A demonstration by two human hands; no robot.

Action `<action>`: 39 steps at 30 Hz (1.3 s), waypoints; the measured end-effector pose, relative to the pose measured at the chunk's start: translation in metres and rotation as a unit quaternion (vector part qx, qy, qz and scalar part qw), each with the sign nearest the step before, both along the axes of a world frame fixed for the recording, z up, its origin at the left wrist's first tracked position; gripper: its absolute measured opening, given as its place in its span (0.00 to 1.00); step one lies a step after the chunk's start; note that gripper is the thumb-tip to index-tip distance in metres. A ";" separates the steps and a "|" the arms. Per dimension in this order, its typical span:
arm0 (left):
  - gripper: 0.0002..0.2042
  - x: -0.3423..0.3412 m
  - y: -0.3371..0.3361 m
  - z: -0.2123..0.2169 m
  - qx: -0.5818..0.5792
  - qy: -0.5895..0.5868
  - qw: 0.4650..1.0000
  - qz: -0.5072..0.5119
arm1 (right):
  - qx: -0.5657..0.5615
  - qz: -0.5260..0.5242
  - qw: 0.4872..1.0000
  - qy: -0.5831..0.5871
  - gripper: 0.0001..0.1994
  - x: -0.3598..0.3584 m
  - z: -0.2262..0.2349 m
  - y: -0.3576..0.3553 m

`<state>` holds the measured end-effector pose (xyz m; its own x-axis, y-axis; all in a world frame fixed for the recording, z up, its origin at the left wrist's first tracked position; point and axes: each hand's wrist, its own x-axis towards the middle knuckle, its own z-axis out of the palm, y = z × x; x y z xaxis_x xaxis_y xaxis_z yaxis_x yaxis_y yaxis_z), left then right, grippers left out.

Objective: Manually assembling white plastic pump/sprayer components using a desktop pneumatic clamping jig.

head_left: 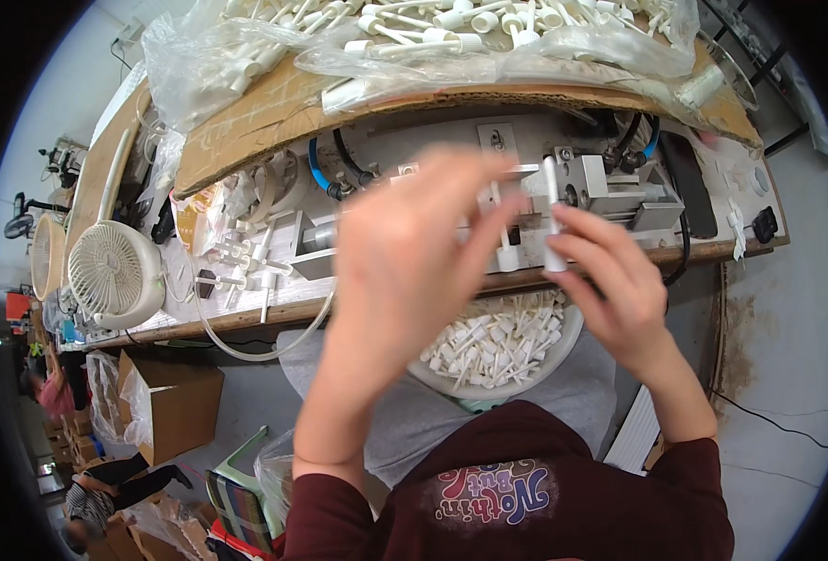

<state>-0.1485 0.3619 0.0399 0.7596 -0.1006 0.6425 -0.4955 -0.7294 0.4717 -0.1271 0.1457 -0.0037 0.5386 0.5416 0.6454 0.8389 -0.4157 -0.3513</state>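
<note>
My right hand (620,290) is closed on a white plastic cap with a long thin stem (553,252), held upright with the cap end down, in front of a metal clamping fixture (610,192). My left hand (405,252) is raised over the middle of the bench and smeared by motion, so I cannot tell what its fingers hold. Close to its fingertips, another white cap (507,258) sits at the fixture's front edge. A round tub (571,341) between my legs is full of similar white stemmed caps (498,341).
A cardboard shelf (246,131) above the bench carries a heap of white stemmed caps (442,37) and plastic film. Loose stemmed pieces (236,262) and a white fan (115,271) are at left. A phone (690,187) lies right. Cardboard box (176,402) on the floor.
</note>
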 end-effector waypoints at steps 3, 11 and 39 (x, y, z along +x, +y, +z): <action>0.06 0.042 0.010 0.030 0.054 -0.144 0.985 0.073 | -0.061 -0.014 0.997 -0.034 0.14 -0.006 -0.019 0.011; 0.20 0.129 0.006 0.053 0.224 0.213 0.927 0.211 | -0.174 -0.029 0.982 -0.062 0.13 -0.003 -0.019 0.032; 0.14 -0.034 -0.030 -0.072 0.160 0.031 0.984 0.066 | -0.210 -0.106 0.966 0.105 0.17 0.180 0.095 0.055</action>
